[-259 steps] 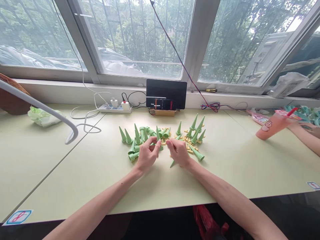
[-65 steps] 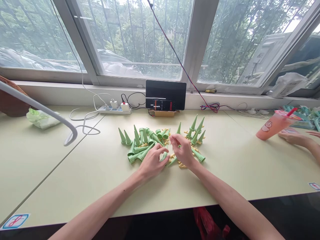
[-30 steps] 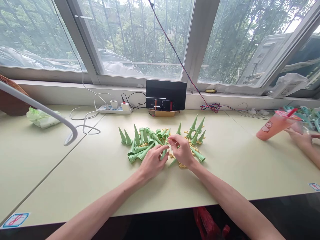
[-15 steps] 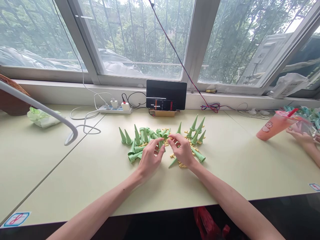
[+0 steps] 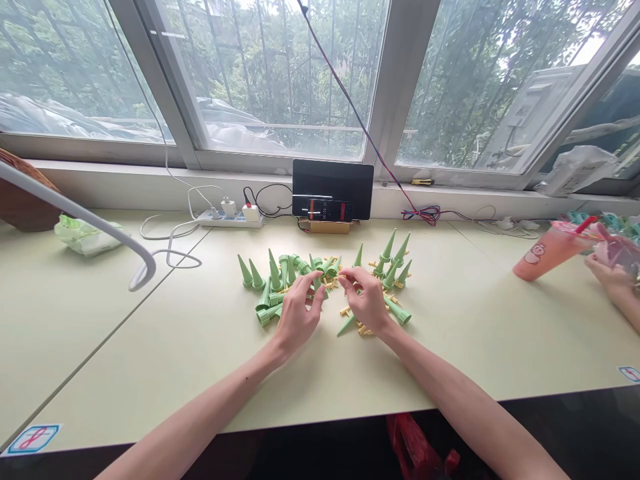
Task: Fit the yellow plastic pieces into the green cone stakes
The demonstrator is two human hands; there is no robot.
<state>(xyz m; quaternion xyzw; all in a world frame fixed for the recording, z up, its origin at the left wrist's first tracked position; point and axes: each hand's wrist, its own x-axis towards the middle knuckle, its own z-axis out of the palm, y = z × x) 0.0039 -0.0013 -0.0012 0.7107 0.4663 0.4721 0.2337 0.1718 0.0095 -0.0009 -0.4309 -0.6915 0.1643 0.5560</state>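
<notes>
Left hand (image 5: 299,311) half-curled at green cone (image 5: 317,284), right hand (image 5: 367,301) pinched, holds unclear; phone (image 5: 330,211) behind, cup (image 5: 550,255) rightward.

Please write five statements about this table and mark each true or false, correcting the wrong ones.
1. The right hand is nearer to the green plastic cones than to the clear cup of pink drink. True.
2. Every cone stands upright. False: several lie on their sides.
3. The cup has a red straw. True.
4. The white plastic power strip is right of the black flat screen. False: the strip is left of the screen.
5. Small yellow plastic pieces lie among the cones. True.
</notes>
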